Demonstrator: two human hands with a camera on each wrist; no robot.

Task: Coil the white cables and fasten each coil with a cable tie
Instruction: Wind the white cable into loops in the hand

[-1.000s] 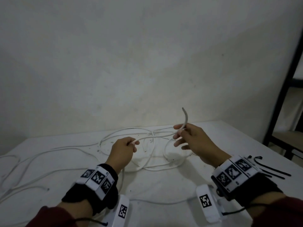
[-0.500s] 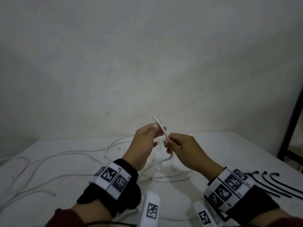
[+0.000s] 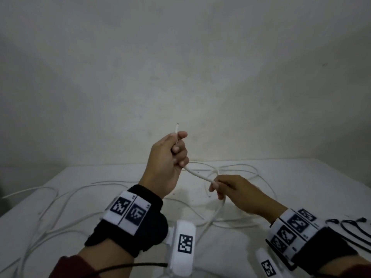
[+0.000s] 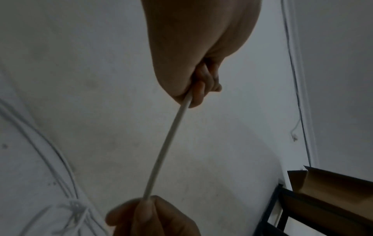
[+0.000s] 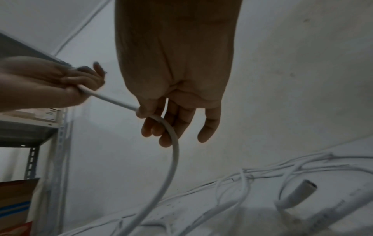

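Observation:
A white cable (image 3: 197, 174) runs taut between my two hands above the white table (image 3: 301, 177). My left hand (image 3: 174, 151) is raised in a fist round the cable near its end, and the tip (image 3: 177, 127) sticks up past the thumb. My right hand (image 3: 217, 187) sits lower and to the right, pinching the cable between thumb and forefinger; the other fingers hang loose. From there the cable (image 5: 173, 159) curves down to the table. The left wrist view shows the straight stretch (image 4: 167, 146) between both hands. Black cable ties (image 3: 353, 229) lie on the table at the right.
More white cable (image 3: 60, 213) lies in loose tangled loops across the table, left and behind my hands. A metal shelf (image 5: 40, 127) with a cardboard box (image 5: 14, 204) stands at one side. A pale wall (image 3: 180, 77) rises behind the table.
My left hand has taken the cable's end and risen. My right hand slid down the cable, lower and to the right, so a straight stretch now runs between them.

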